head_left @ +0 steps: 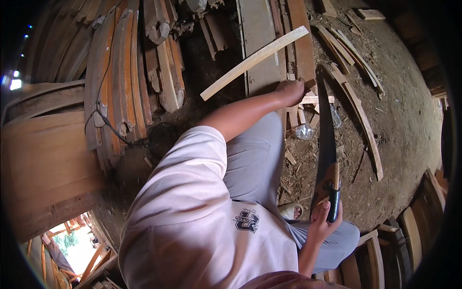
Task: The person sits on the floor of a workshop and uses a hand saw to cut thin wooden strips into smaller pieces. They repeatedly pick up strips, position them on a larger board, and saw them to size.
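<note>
My right hand (325, 220) is wrapped round the handle of a handsaw (327, 139). Its long dark blade points away from me, the tip reaching the far end of the brown board (302, 38). My left arm stretches forward, and my left hand (290, 92) is curled closed beside that board's near end; whatever its fingers hold is hidden. A pale wooden strip (255, 62) lies slantwise across the boards, left of and beyond my left hand. Short pale wood pieces (310, 99) lie just right of this hand.
A clear round object (304, 131) and a clear bottle (336, 118) lie by the blade. Curved wooden strips (361, 115) are on the dirt floor at right. Stacked old boards (118, 72) and a dark cable (108, 123) occupy the left. Wooden frames (375, 260) stand lower right.
</note>
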A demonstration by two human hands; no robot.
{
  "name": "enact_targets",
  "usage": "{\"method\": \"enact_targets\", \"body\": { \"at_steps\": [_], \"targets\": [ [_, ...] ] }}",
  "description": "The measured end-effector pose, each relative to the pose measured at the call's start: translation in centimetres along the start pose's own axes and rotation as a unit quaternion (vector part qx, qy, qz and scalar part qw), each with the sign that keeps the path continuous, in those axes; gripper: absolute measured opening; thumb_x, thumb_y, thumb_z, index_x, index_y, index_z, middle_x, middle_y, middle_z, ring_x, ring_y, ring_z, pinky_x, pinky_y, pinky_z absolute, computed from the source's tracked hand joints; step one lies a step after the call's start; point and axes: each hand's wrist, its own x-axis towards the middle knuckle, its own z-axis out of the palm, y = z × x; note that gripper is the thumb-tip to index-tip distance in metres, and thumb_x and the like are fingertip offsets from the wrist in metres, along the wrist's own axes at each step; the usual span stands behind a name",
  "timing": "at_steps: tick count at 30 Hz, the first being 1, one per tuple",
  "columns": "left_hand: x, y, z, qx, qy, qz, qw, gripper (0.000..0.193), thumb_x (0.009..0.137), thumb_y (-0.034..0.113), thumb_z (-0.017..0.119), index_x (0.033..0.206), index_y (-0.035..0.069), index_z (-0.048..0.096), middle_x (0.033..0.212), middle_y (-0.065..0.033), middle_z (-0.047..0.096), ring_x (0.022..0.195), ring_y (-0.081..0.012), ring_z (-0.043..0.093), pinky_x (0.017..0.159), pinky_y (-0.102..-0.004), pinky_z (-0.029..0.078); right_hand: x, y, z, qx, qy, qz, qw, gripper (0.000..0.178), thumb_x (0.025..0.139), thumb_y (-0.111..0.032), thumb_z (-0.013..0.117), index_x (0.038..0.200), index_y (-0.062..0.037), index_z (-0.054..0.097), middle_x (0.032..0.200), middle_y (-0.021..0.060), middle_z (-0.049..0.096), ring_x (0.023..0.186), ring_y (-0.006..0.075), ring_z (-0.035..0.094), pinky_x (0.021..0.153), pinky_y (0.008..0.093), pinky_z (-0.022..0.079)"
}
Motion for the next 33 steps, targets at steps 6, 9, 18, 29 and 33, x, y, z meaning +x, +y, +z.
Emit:
{"method": "enact_targets", "body": {
  "at_steps": [6,9,18,29,33],
  "targets": [
    [-0.5,-1.5,-1.9,0.008,0.026,0.037,0.999,0.023,0.096,0.024,0.057,0.113,0.009,0.064,0.097,-0.022,0.071,0.101,-0.0433,0.068,0.086,-0.0538,0.052,1.3,0.2,-0.6,0.004,0.002,0.026,1.0,0.025,0.103,-0.022,0.065,0.109,-0.0003,0.055,0.064,-0.002,0.049,0.048,0.0044,0.042,0.042,0.0224,0.031],
    [-0.7,-4.9,-1.0,0.072,0.097,0.094,0.988,0.027,0.096,0.028,0.061,0.109,0.005,0.065,0.095,-0.0214,0.07,0.105,-0.0398,0.066,0.103,-0.0521,0.047,1.6,-1.0,0.1,0.025,-0.046,0.039,0.998,0.027,0.101,-0.022,0.068,0.105,0.0008,0.054,0.065,-0.0023,0.049,0.049,0.0042,0.043,0.042,0.0216,0.034],
    [-0.1,-5.5,-1.6,0.078,0.077,0.136,0.985,0.018,0.089,0.021,0.059,0.083,0.006,0.068,0.071,-0.0207,0.068,0.08,-0.0327,0.071,0.123,-0.0447,0.03,0.1,3.9,-1.2,-0.082,-0.018,0.022,0.996,0.045,0.091,-0.027,0.081,0.116,0.004,0.061,0.079,0.0028,0.056,0.06,0.0099,0.052,0.057,0.0248,0.042],
    [-0.4,-7.6,-1.2,0.159,0.087,0.131,0.975,0.023,0.095,0.016,0.053,0.107,0.003,0.068,0.137,-0.022,0.059,0.144,-0.0373,0.038,0.123,-0.0512,0.025,1.0,2.0,-0.6,-0.113,-0.045,0.016,0.992,0.04,0.089,-0.032,0.08,0.079,-0.0028,0.053,0.064,0.0017,0.045,0.059,0.0112,0.042,0.055,0.0294,0.035],
    [-0.5,-7.1,-0.7,0.188,0.08,0.084,0.975,0.027,0.096,0.017,0.051,0.114,0.004,0.067,0.145,-0.0197,0.055,0.151,-0.0347,0.03,0.126,-0.0551,0.015,1.0,2.0,-0.2,-0.098,-0.049,0.025,0.994,0.042,0.089,-0.032,0.08,0.078,-0.0037,0.051,0.062,0.0014,0.044,0.057,0.0114,0.04,0.053,0.03,0.034]
  ]
}}
